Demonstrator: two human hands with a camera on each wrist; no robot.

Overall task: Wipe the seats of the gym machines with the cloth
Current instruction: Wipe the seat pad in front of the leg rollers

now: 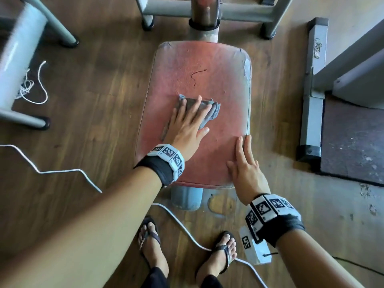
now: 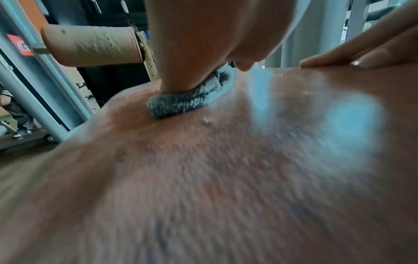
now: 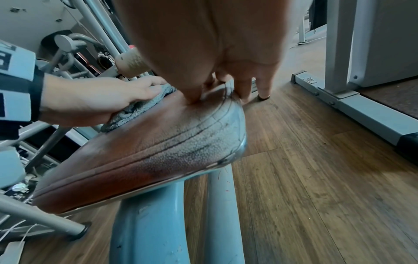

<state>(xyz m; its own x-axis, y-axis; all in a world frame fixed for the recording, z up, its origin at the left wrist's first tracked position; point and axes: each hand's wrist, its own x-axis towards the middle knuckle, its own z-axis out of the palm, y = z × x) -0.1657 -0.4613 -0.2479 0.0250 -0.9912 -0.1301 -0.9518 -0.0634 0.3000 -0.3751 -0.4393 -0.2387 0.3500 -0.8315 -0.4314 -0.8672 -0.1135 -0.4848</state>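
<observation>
A worn red padded seat point(image 1: 207, 67) on a blue-grey post fills the middle of the head view. A grey cloth point(image 1: 212, 110) lies bunched on the seat's centre. My left hand point(image 1: 187, 123) presses flat on the cloth with straight, spread fingers. The left wrist view shows the cloth point(image 2: 185, 101) squashed under my palm on the seat point(image 2: 226, 169). My right hand point(image 1: 245, 163) rests flat on the seat's near right corner, fingers straight along the edge. From the right wrist, its fingers point(image 3: 244, 89) overlap the seat's rim point(image 3: 181, 142), and my left hand point(image 3: 95, 100) covers the cloth point(image 3: 135, 110).
Grey machine frames stand at the far side point(image 1: 207, 9), at the left point(image 1: 22, 59) and at the right point(image 1: 313, 90). White cords point(image 1: 62, 171) trail over the wooden floor. A dark mat point(image 1: 353, 142) lies right. My sandalled feet point(image 1: 153, 246) stand just below the seat.
</observation>
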